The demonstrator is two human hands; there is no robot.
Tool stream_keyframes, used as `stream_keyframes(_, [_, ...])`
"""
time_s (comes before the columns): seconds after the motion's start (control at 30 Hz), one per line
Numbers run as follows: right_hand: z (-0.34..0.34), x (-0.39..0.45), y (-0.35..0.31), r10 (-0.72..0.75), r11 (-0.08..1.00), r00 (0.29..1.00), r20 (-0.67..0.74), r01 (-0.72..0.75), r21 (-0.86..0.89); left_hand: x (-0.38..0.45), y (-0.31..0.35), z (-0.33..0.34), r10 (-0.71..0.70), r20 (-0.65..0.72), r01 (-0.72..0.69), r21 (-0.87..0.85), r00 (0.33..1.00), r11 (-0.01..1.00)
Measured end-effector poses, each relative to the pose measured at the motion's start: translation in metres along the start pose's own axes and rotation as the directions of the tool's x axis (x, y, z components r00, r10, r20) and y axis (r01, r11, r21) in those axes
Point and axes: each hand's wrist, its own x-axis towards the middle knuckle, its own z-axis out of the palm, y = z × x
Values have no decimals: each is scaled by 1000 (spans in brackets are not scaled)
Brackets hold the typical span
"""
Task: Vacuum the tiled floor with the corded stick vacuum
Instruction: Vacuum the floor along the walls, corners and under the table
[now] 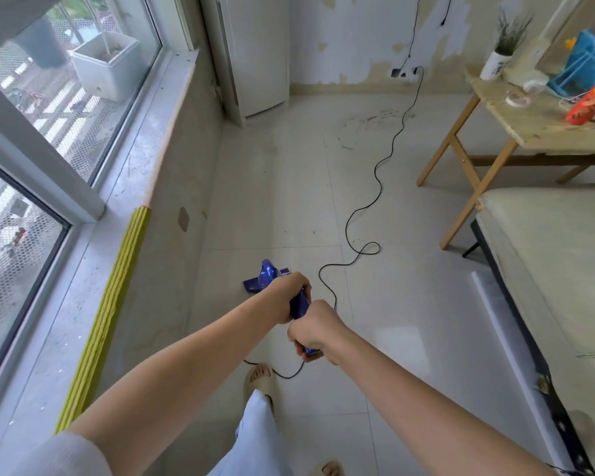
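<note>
Both hands grip the blue vacuum (pixel 268 273) at lower centre of the frame. The left hand (pixel 287 297) wraps the handle higher up; the right hand (pixel 315 333) closes around its end. The vacuum head rests on the tiled floor (pixel 409 304) just beyond the hands; the black cord (pixel 375 173) trails toward the upper right.

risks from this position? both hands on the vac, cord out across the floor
1. The black cord snakes over the tiled floor ahead and loops beside the front foot: trip or snag hazard.
2. Pushing the vacuum forward could run its head over that cord.
3. Cord drag may tug the wall plug.
</note>
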Motion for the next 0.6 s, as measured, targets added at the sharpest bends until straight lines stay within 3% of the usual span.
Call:
stream_keyframes(0.3, [25, 73, -43, 4, 1000, 999, -40, -5, -22, 67, 43, -36, 47, -53, -49, -37, 997, 998])
stream_keyframes(0.6, [47, 191, -125, -30, 996, 999, -30, 28, -86, 164, 129, -90, 62, -121, -63, 0, 991, 998])
